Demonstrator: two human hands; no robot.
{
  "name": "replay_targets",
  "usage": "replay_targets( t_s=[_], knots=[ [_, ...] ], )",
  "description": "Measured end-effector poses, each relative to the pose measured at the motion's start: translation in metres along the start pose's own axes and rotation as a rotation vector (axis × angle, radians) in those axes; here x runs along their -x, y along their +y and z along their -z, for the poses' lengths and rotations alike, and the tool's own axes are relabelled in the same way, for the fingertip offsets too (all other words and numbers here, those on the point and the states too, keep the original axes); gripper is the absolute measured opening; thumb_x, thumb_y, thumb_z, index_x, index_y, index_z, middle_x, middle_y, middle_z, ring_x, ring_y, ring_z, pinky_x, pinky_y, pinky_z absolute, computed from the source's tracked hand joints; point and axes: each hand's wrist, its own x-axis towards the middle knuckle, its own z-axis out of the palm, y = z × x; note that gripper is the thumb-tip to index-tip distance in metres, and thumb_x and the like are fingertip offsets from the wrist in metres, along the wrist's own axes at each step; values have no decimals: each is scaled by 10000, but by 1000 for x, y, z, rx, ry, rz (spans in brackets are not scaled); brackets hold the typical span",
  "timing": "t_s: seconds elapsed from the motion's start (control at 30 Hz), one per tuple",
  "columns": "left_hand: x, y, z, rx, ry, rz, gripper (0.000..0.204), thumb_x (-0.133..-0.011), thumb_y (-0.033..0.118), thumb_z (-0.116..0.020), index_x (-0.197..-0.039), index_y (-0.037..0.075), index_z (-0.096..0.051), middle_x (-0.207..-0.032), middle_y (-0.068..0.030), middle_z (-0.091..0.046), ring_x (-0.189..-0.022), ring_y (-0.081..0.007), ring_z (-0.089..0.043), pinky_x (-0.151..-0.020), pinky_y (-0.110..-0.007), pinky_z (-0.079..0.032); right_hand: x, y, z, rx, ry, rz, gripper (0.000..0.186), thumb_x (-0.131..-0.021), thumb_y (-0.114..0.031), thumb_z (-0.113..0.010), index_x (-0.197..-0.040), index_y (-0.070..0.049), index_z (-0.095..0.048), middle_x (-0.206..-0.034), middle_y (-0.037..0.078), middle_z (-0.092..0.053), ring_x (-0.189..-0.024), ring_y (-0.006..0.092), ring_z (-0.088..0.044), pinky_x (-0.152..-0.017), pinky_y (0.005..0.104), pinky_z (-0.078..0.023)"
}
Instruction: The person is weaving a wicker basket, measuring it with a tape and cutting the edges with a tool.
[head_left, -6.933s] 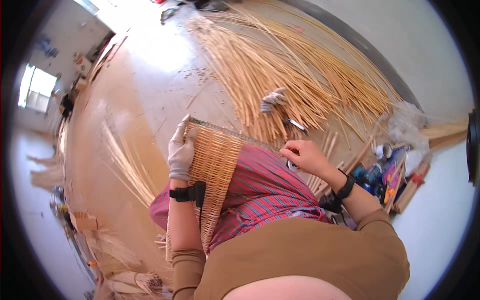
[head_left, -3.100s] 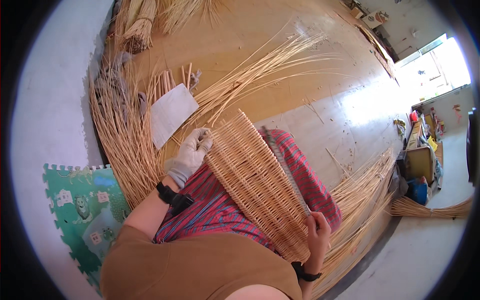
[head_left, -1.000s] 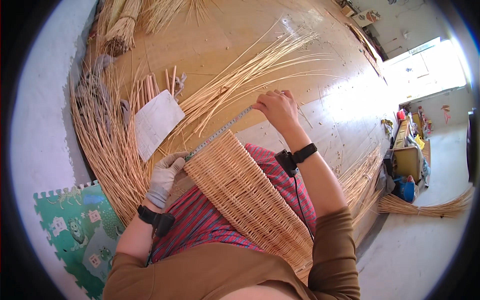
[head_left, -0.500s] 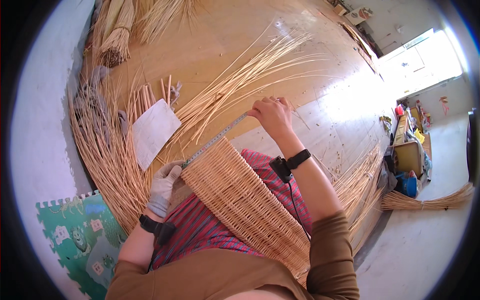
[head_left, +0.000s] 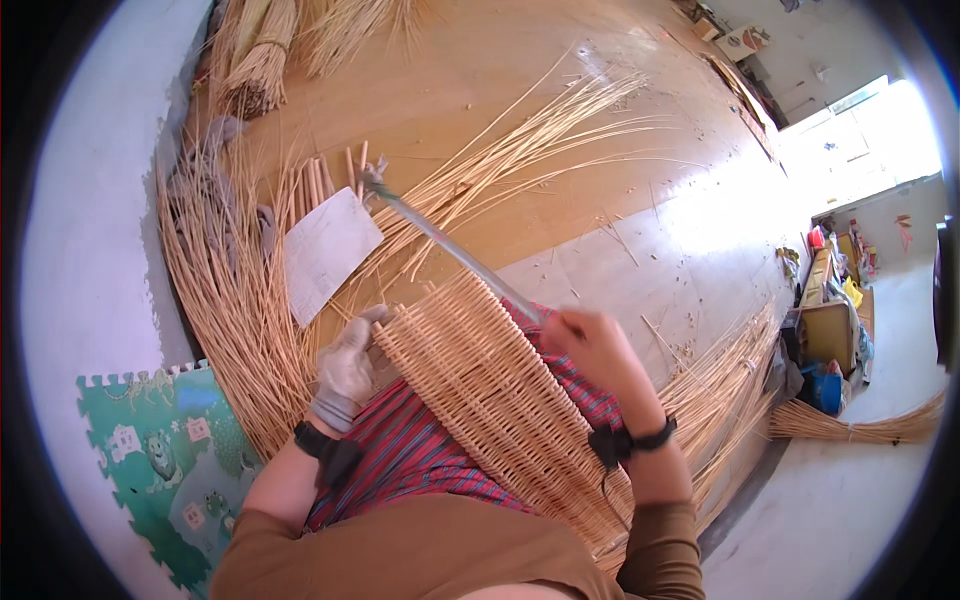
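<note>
A flat panel of woven wicker [head_left: 490, 400] lies slantwise across my lap, over red-and-blue striped cloth [head_left: 425, 450]. My left hand [head_left: 347, 365], in a pale glove, is closed at the panel's far left corner, its fingertips on the edge. My bare right hand [head_left: 590, 345], blurred by motion, is closed on a tape measure [head_left: 450, 243] near the panel's right side. The tape slants from that hand over the panel's far end to the upper left, its free end in the air and smeared. A dark band with a small box sits on each wrist.
Loose wicker rods [head_left: 500, 140] lie on the floor ahead, beside a white sheet [head_left: 333, 250] and several short sticks [head_left: 315, 182]. More rods [head_left: 225, 320] spread along the left wall. A green foam mat [head_left: 160, 470] is at lower left, a tied bundle [head_left: 850, 420] at right.
The tape's left end has come away from my left hand at the panel's corner and swung up and away. My right hand has moved nearer and slightly right, still holding the tape.
</note>
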Motion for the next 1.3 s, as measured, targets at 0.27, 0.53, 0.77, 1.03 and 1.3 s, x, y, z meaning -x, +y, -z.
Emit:
replay_targets(
  t_s=[0.27, 0.53, 0.77, 1.03, 1.3],
  knots=[
    [0, 1, -29, 35, -131, 28, 310, -1056, 60, -609, -1366, 64, -617, -1318, -63, -672, -1144, -172, -663, -1052, -338, -556, 156, 36, -38, -61, 133, -201, 145, -989, -112, -665, -943, 23, -692, -773, 137, -713, -754, 231, -723, -717, 335, -548],
    [-9, -3, -42, -313, -52, -58, 206, -998, 73, -718, -1191, 33, -659, -953, 47, -592, -869, -64, -575, -861, -231, -532, 166, 35, -57, 257, 381, -242, 220, -988, -252, -680, -862, -73, -694, -669, 86, -653, -677, 297, -657, -817, 399, -449],
    [4, -11, -63, -1345, -55, -631, 344, -961, 154, -738, -1279, 52, -655, -1327, -143, -621, -1279, -263, -581, -1099, -395, -481, 171, 51, -85, 315, 397, -265, 216, -979, -248, -686, -899, -49, -712, -697, 127, -671, -672, 321, -657, -773, 427, -472],
    [-15, -22, -118, -1814, -147, -742, 974, -875, 477, -796, -1621, 73, -319, -1535, -213, -500, -1471, -387, -431, -1252, -541, -281, 183, 58, -89, 281, 467, -238, 246, -976, -224, -696, -882, 4, -698, -692, 199, -646, -622, 384, -641, -579, 430, -477],
    [-33, -34, -114, -1568, -191, -655, 1094, -789, 550, -843, -1614, 41, -335, -1533, -218, -511, -1377, -403, -526, -1164, -466, -407, 169, 35, -79, 426, 392, -445, 296, -1007, -353, -643, -942, -83, -745, -744, 149, -694, -732, 378, -688, -677, 465, -522]
  ],
)
